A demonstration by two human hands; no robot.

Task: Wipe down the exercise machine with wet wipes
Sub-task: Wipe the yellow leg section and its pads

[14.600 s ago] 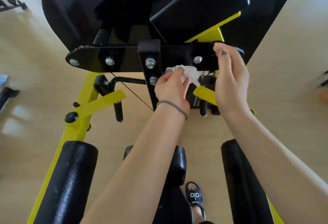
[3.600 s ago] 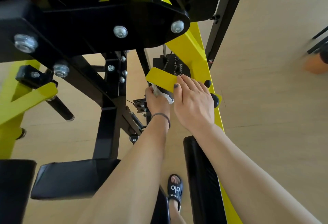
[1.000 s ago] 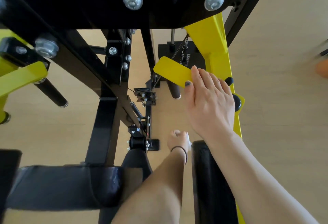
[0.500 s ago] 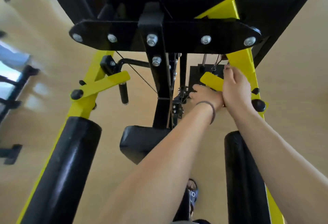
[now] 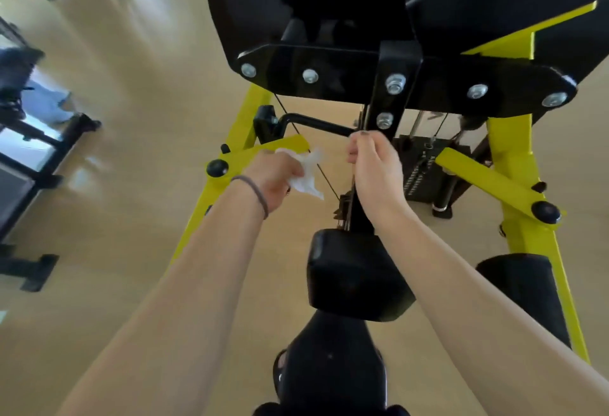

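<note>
Black-and-yellow steel fills the view: the exercise machine [image 5: 408,79] looms over a pale wood floor [image 5: 131,86], its bolted black crossplate far and high, its black central upright [image 5: 390,125] dropping toward a black pad [image 5: 356,277] near the person. At left a yellow lever arm [image 5: 263,152] runs its long axis up and to the right. Just near of its right end is the left hand [image 5: 273,175], the closer hand to it, fingers clenched round a crumpled white wet wipe [image 5: 309,171] that trails rightward, apparently just off the metal. The right hand [image 5: 375,165], arm stretched forward, has its fingers curled round the thin vertical rods beside the upright. The left lever looks the likely next surface, up and left of the wipe.
</note>
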